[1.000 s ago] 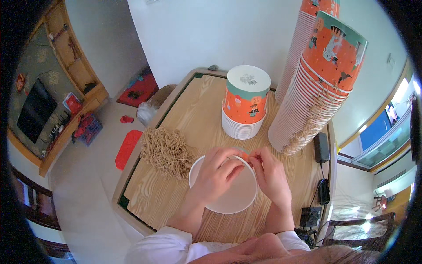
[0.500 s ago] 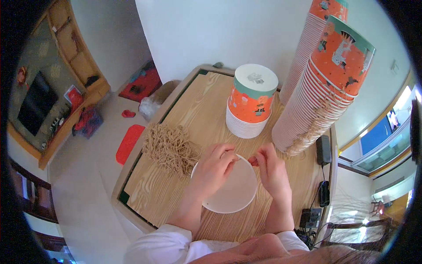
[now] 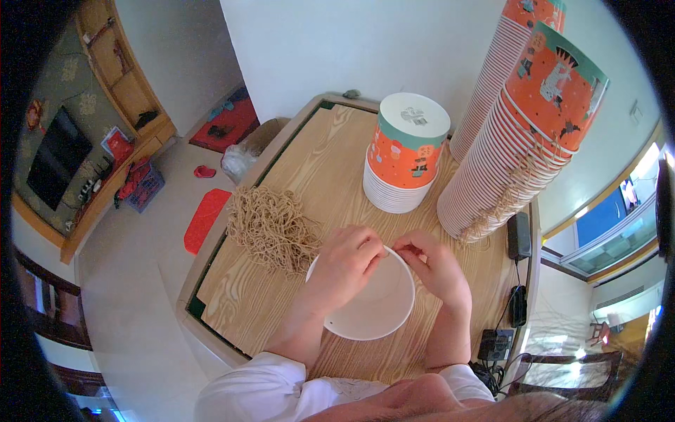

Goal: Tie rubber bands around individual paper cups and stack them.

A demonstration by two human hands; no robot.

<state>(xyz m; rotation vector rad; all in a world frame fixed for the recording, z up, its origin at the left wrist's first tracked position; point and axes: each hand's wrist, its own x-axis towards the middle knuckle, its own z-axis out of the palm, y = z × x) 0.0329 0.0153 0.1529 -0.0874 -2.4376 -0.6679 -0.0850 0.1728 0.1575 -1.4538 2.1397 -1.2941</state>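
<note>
A white paper bucket (image 3: pixel 373 309) stands in front of me with its open mouth facing up. Over its far left rim lies my left hand (image 3: pixel 349 261), thumb and fingers pinched together. My right hand (image 3: pixel 430 261) is at the far right rim, its thumb and forefinger closed near my left fingertips. Whatever the two pinches hold is too small to make out. Left of the bucket, a loose tangled heap of tan twine (image 3: pixel 271 228) rests on the wooden table.
A short stack of upside-down orange and green paper buckets (image 3: pixel 404 165) stands beyond my hands. Tall leaning stacks (image 3: pixel 485 172) rise at the right, with tan strands hanging down the nearer one. Black power adapters (image 3: pixel 519 235) and cables line the table's right edge.
My right fingertips have moved left and closer to my left hand, at the bucket's rim. The left hand stays almost in place, and the view has shifted slightly.
</note>
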